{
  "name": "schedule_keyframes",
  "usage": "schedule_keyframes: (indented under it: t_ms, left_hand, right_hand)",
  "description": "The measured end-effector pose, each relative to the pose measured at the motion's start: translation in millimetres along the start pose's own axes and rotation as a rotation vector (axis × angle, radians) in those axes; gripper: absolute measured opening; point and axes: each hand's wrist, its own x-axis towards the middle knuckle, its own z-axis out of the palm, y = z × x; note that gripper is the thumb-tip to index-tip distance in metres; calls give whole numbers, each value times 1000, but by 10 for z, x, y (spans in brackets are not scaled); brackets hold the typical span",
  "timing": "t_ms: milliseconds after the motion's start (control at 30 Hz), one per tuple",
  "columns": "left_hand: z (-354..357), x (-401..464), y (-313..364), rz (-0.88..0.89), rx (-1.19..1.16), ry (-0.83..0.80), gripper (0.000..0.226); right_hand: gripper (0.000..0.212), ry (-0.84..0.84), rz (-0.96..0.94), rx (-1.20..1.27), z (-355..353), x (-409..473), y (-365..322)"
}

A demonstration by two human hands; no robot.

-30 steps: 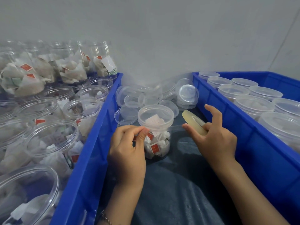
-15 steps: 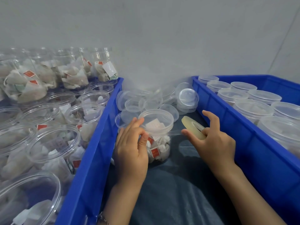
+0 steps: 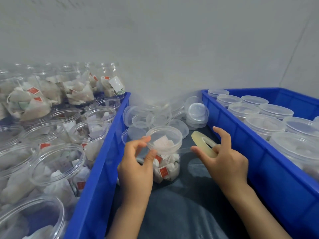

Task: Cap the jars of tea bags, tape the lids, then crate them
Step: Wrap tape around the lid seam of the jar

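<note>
Our left hand grips the clear plastic capped jar of tea bags standing between two blue plastic crates; our right hand grasps the yellowish tape roll, strip touching the lid. Beyond lie loose clear lids.

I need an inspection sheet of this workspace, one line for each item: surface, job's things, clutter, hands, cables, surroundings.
Surface: dark cloth between two blue crates.
Job's things: capped jar of tea bags stands on the cloth; a clear tape strip runs from its lid edge to the tape roll; left crate holds open jars; right crate holds capped jars.
Clutter: loose lids piled behind the jar.
Hands: left hand grips the jar at the lid; right hand holds the roll.
Cables: nothing seen.
Surroundings: plain grey wall.
</note>
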Motion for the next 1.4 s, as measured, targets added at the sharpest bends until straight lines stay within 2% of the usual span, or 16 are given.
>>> schedule_keyframes:
  t_ms: [100, 267, 333, 367, 400, 467, 500, 533, 567, 667, 700, 833, 1000, 1133, 1400]
  left_hand:
    - [-54, 102, -24, -67, -36, -45, 39]
    - [-104, 303, -6, -14, 91, -175, 38]
    - [-98, 297, -27, -30, 8, -154, 36]
    - [-83, 253, -44, -95, -96, -142, 37]
    - [-55, 197, -63, -189, -198, -158, 48]
    - [55, 76, -147, -354, -268, -262, 105]
    - [122, 25, -190, -396, -248, -324, 124]
    - [179, -7, -215, -401, -227, -372, 131]
    - [213, -24, -240, -384, -204, -395, 127]
    - [237, -28, -293, -315, -118, -320, 83]
    - [219, -25, -272, -311, -91, -290, 77]
    - [99, -53, -132, -269, -29, -239, 89]
    - [9, -29, 27, -226, 56, -208, 93]
    - [-47, 0, 104, -308, -37, -300, 92]
    - [-77, -12, 212, -484, -540, -668, 83]
  right_hand:
    - [99, 10, -3, 5, 29, -2, 9]
    - [95, 16, 21, -1, 39, 20, 76]
    - [94, 20, 19, 2, 39, 20, 92]
    - [94, 22, 18, 11, 39, 20, 91]
    - [93, 24, 16, 22, 38, 18, 89]
    - [92, 14, 9, 33, 32, 20, 89]
    - [93, 8, 7, 33, 28, 21, 92]
    - [93, 8, 7, 33, 21, 26, 96]
    - [94, 12, 8, 33, 11, 27, 103]
    - [98, -34, 26, 77, -23, 49, 135]
    - [97, -83, 53, 110, -27, 64, 156]
    - [90, -281, 175, 255, -70, 140, 250]
    - [62, -225, 70, 68, -32, 160, 361]
    - [52, -219, 48, 18, -15, 154, 317]
    - [53, -280, 44, 202, -64, 142, 194]
